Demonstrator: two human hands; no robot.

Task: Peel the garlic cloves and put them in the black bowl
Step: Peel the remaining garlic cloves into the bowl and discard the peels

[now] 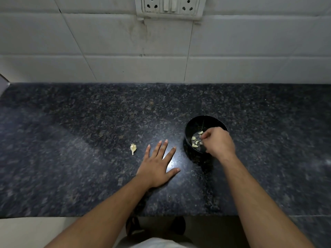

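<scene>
Several peeled cloves point(195, 141) lie in the bowl point(189, 130), right hand point(219, 143) curled above, contents unclear; left hand point(157, 165) flat on the worktop point(89, 122) near one remaining garlic piece point(133, 148).

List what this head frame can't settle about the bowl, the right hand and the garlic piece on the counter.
- Right hand: head view; curled fingertips face away over the black bowl, so whether they pinch a clove is hidden.
- Bowl's near-right part: covered by that hand.
- Cloves in the bowl: too small to count or confirm fully peeled.
- Garlic piece beside the flat left hand: too small to tell clove from husk.
</scene>
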